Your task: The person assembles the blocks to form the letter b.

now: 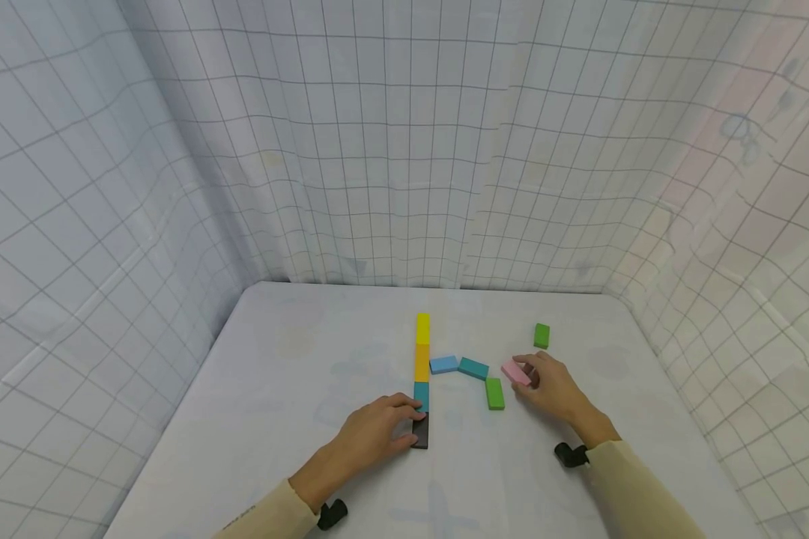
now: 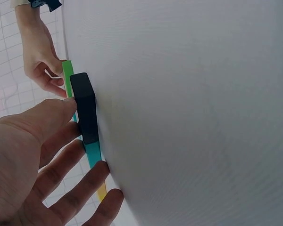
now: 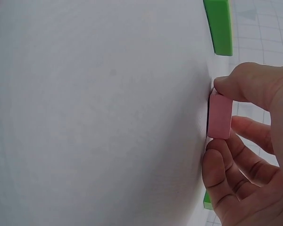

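Note:
My right hand (image 1: 551, 385) pinches a pink block (image 3: 220, 116) flat on the table, thumb at one end and fingertips at the other. My left hand (image 1: 376, 433) rests its thumb against the side of a black block (image 2: 87, 110), its fingers spread loosely along the row. That black block is the near end of a straight line: beyond it come a teal-blue block (image 1: 421, 394), an orange block (image 1: 422, 362) and a yellow block (image 1: 423, 328). A light blue block (image 1: 443, 364), a darker teal block (image 1: 473, 368) and a green block (image 1: 495, 394) form a bent branch to the right.
Another green block (image 1: 542, 335) lies apart, just beyond my right hand. All the blocks lie on a white-covered table (image 1: 276, 374). Grid-patterned curtains (image 1: 411, 150) hang behind the table and along both sides.

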A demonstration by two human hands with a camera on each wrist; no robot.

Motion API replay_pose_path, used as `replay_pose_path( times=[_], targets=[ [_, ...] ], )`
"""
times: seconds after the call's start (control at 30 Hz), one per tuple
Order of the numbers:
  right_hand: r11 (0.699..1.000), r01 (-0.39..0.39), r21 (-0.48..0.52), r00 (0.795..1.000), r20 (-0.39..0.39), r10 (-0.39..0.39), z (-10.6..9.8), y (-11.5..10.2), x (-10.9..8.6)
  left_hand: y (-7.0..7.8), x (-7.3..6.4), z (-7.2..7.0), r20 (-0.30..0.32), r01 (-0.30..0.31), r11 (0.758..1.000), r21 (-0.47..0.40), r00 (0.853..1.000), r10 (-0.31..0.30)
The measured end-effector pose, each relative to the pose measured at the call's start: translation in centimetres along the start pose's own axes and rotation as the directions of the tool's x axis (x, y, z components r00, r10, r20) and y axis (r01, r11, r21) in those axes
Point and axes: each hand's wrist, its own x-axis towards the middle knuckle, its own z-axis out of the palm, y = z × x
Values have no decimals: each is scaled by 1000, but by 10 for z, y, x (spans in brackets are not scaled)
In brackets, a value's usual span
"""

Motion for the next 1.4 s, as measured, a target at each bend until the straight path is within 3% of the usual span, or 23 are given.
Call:
replay_pose_path(
  times=[0.53,0.83,1.4],
  targets=[
    [999,-14,-36,1000,-21,13,-6,-7,0,0,0,0,-1,-1,1000,-23,1000,1],
    [998,61,-17,997,-51,-61,-11,-16,0,2,1,-2,-7,1,1000,-15,1000,-1],
    [991,130,11,991,-11,-130,-13,-43,-1,0,4,3,-13,4,1000,9,1000,-3]
  ],
)
